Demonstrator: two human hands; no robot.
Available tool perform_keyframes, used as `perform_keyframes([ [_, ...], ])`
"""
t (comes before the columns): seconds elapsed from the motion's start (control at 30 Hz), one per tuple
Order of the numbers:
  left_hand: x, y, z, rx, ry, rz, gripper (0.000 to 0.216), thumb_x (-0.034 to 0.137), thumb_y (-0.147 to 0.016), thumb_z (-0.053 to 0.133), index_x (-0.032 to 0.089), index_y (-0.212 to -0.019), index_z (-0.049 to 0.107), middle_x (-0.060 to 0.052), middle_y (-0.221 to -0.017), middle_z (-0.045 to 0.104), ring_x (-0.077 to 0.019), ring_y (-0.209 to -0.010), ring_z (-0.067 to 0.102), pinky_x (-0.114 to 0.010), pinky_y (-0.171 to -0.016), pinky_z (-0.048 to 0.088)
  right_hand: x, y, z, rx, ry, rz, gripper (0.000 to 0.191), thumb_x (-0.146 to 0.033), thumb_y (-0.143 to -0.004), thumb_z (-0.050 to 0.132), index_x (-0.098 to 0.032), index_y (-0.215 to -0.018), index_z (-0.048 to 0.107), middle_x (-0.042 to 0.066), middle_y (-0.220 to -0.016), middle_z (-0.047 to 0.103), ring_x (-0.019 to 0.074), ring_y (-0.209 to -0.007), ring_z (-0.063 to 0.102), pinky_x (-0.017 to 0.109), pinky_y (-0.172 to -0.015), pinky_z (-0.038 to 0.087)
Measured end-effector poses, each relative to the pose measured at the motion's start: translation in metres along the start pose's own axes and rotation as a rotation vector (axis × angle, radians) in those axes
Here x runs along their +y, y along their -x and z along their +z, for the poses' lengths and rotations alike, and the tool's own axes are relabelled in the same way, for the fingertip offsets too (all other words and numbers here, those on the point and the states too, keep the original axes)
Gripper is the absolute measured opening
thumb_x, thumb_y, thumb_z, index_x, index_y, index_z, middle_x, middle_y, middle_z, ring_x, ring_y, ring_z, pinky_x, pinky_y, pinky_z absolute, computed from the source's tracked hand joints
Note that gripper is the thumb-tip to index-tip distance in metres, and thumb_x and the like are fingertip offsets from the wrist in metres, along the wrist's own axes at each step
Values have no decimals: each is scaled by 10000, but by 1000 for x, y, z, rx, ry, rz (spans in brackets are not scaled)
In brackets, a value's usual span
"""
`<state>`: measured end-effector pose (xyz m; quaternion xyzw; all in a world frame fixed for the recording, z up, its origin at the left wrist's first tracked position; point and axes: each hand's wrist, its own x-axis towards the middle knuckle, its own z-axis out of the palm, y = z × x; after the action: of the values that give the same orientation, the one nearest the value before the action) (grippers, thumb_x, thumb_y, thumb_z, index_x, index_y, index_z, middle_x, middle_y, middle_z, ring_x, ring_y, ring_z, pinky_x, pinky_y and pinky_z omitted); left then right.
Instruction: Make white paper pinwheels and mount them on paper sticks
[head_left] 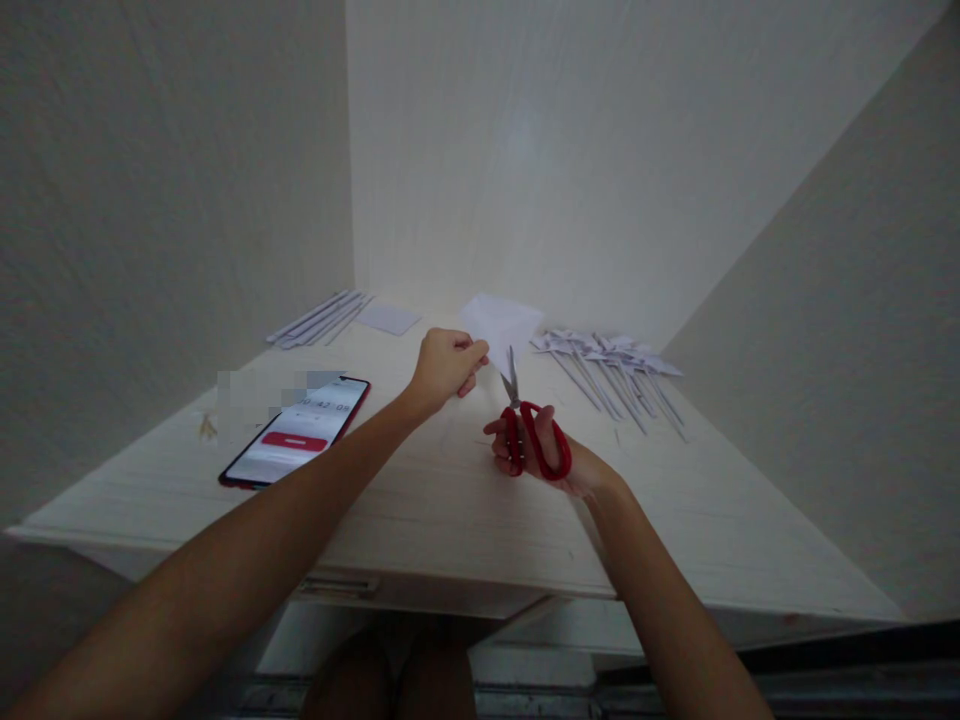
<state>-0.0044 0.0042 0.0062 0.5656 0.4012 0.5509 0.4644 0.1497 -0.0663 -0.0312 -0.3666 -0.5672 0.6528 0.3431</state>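
My left hand [448, 366] pinches the left corner of a white sheet of paper [501, 325], holding it up over the table. Creases cross the sheet. In my right hand [540, 455] is a pair of scissors [517, 420] with red handles, my thumb and fingers through the loops. The blades stand apart and point up at the sheet's lower corner. Whether they touch the paper I cannot tell.
Several paper pinwheels on sticks [615, 360] lie at the right. Rolled paper sticks [319, 320] and a small paper square [388, 319] lie back left. A phone [296, 440] showing a timer rests at the left. Walls enclose the table [450, 530].
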Motion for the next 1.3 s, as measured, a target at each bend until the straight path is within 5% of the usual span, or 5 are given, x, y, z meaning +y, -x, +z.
perform_keyframes([
  [1.3,-2,0,0,-13,14,-5,303,44,-762,486,118,-470,447,65,-345,417,-32,-198,336,-165,-258,143,-1,1,1,9,28,-8,661,-751,-712,367,-131,-904,494,8,-690,471,96,-571,429,277,-534,295],
])
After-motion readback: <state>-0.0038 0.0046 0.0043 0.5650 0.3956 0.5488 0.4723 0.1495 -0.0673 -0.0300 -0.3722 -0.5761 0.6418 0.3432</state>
